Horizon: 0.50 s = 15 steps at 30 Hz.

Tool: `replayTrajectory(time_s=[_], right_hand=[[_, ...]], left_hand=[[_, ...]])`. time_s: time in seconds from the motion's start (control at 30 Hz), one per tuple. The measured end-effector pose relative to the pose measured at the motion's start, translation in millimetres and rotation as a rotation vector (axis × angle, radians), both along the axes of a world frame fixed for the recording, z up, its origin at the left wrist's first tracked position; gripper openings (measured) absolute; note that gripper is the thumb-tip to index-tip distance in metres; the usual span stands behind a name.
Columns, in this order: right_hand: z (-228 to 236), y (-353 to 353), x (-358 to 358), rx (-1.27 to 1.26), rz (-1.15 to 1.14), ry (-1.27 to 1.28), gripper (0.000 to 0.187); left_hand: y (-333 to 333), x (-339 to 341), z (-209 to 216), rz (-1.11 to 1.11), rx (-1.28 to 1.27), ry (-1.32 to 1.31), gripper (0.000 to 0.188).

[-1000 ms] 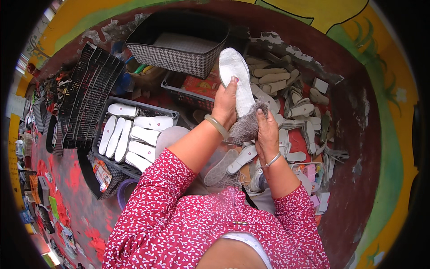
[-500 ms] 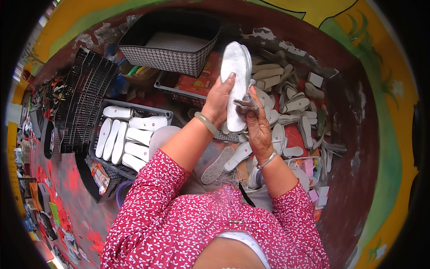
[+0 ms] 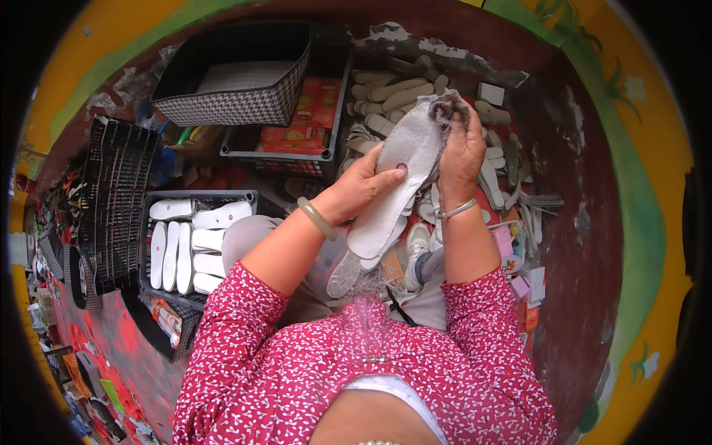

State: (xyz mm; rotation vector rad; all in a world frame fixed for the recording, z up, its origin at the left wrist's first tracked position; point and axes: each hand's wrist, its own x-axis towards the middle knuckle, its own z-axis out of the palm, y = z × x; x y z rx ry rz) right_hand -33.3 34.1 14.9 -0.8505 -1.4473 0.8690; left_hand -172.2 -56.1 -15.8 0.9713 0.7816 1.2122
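My left hand [image 3: 360,189] is closed round the middle of a white shoe insole [image 3: 415,137], its thumb pressed on top beside a small dark red round mark. At least one more insole lies under it. The insole slants over my lap, its far end up to the right. At that end my right hand [image 3: 461,152] holds a fuzzy grey-brown cloth [image 3: 447,108] against the tip and edge. Part of the cloth is hidden by the fingers. Left of my arm, a dark basket [image 3: 237,196] holds several white insoles [image 3: 185,256] laid side by side.
Loose insoles [image 3: 400,95] lie heaped beyond my hands. A houndstooth basket [image 3: 245,107] sits over a crate [image 3: 326,155] with red boxes [image 3: 295,138]. Black slatted crates [image 3: 111,211] stand at the left. A white shoe [image 3: 417,248] shows below the insole; small boxes [image 3: 535,284] lie right.
The insole has come nearer and tilted from almost upright to leaning right. My right hand and the cloth have moved from its lower part to its far tip. The view has shifted a little.
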Motion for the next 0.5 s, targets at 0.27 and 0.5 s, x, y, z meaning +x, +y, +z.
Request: replayTrajectory(time_s=[0.27,0.5], right_hand=[[38.2,33.5,58.1,-0.290,0.307,0.537,0.030],[-3.2,-24.2,-9.7,0.671,0.058,-0.998,0.027]], left_hand=[[4.2,-25.3,0.8,0.298,0.456,1.068,0.019],[5.4,-16.1,-14.0,0.375,0.511,1.297,0.021]])
